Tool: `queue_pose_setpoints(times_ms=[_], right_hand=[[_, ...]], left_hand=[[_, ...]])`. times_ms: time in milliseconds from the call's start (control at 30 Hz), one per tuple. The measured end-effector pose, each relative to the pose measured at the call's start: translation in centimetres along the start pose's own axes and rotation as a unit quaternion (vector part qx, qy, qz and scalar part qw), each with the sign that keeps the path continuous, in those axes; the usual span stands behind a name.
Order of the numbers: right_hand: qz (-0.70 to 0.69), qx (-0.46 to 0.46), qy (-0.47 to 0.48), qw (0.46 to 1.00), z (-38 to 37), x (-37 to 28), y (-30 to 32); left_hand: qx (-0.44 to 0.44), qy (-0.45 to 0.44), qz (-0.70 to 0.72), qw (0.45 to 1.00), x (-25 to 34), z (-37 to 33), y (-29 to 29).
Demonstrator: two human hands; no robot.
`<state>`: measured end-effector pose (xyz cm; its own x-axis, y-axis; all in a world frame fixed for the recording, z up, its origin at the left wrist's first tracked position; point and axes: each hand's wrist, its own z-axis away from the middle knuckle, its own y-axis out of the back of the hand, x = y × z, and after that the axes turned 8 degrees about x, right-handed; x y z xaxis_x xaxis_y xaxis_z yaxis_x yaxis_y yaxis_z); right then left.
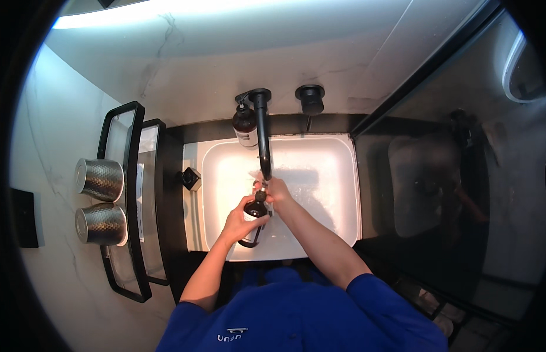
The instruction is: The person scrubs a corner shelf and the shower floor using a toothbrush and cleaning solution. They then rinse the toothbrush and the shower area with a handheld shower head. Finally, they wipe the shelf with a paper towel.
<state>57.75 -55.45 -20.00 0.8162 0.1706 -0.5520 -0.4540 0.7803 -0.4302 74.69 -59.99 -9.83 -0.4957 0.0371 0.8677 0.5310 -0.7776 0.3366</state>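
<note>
– How many hands do you have in view?
– You have two: one left hand (240,223) and one right hand (278,192).
– How many dark bottles are before you?
– Two: one held bottle (255,209) and one rear bottle (244,125).
– And how many fixtures do you have ahead?
– You have one white sink (334,199), one black spout (262,132) and one round wall knob (311,101).
– What can you count to your left?
– You have two metal cups, one upper cup (104,180) and one lower cup (104,224); two black frames, one outer frame (131,199) and one inner frame (160,199); and one small black block (191,179).
</note>
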Motion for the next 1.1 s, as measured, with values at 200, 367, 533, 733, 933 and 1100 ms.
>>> queue_pose_setpoints(times_ms=[200, 367, 533, 733, 933, 1100], right_hand=[[0.169, 0.085, 0.147, 0.971, 6.1, -0.1, 0.9], [0.233, 0.113, 0.135, 0.956, 12.0, 2.3, 3.3], [0.143, 0.067, 0.164, 0.974, 13.1, 0.9, 4.0], [0.103, 0.099, 0.201, 0.969, 11.8, 2.1, 6.7], [0.043, 0.213, 0.389, 0.895, 6.0, -6.1, 7.7], [0.03, 0.249, 0.492, 0.834, 1.0, -12.8, 7.7]], left_hand=[[0.027, 0.044, 0.119, 0.992, -1.4, -3.1, -1.9], [0.033, 0.163, 0.29, 0.943, -2.3, -8.8, -6.2], [0.075, 0.072, 0.205, 0.973, -1.3, -8.2, -9.1], [0.069, -0.068, 0.107, 0.99, -1.0, -7.3, -8.8], [0.268, -0.01, -0.151, 0.951, -6.5, -8.0, -9.2], [0.137, 0.054, -0.142, 0.979, -4.3, -9.0, -7.3]])
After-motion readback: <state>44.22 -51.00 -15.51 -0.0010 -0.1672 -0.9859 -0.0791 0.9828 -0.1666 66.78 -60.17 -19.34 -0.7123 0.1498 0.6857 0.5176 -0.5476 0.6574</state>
